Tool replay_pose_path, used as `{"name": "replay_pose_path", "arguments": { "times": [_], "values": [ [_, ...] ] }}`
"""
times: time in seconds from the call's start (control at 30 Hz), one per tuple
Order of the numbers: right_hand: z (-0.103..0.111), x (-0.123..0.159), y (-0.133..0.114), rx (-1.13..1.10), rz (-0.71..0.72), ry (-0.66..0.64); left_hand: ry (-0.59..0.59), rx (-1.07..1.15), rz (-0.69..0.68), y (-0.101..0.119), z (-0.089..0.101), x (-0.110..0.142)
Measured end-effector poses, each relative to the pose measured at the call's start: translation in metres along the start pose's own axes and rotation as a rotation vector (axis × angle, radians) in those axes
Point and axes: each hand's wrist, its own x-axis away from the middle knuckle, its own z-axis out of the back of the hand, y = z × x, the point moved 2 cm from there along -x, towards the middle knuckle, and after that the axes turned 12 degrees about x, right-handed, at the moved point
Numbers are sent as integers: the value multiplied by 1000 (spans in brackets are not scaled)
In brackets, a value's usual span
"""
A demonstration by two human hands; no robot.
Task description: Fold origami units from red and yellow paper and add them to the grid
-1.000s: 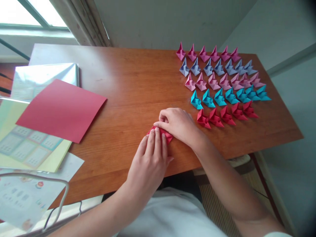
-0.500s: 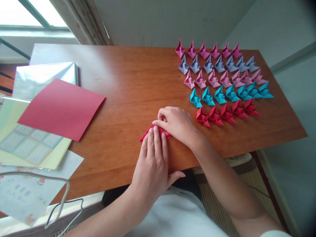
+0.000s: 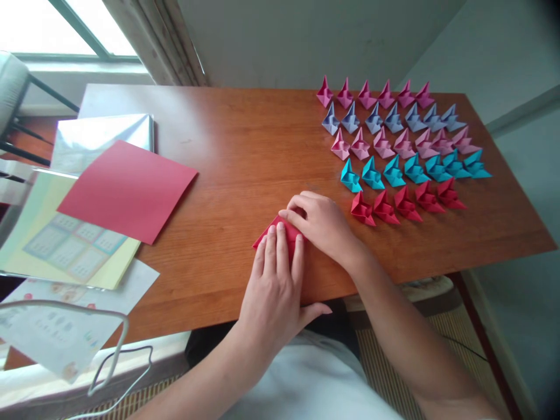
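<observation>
Near the table's [image 3: 245, 146] front edge, your flat left hand [image 3: 273, 280] and right hand [image 3: 321, 221] press a half-folded red paper [image 3: 269, 233], five finished red origami pieces [image 3: 405, 201] beside it.

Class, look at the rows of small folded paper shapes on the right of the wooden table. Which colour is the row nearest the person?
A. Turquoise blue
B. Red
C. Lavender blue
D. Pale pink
B. The row of small red folded paper shapes lies closest to the table's near edge, just beyond the person's right hand, with the turquoise row behind it.

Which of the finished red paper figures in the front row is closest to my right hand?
The leftmost red figure in the front row, just right of your right hand; the other four sit farther right.
</observation>
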Motion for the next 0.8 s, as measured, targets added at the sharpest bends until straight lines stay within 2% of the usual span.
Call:
{"name": "replay_pose_path", "arguments": {
  "times": [0.13,0.2,0.33,0.53,0.8],
  "values": [
    [-7,33,6,-104,124,214,-3,-35,-6,-2,0,2],
    [-13,56,8,-48,203,242,-11,-54,-19,-2,-1,2],
    [-22,86,10,108,261,245,-18,-74,-28,-2,0,2],
    [-20,92,5,366,241,209,-39,-93,-52,-5,5,2],
    [-15,97,-7,603,288,190,-40,-150,-126,-17,11,5]
  ]
}}
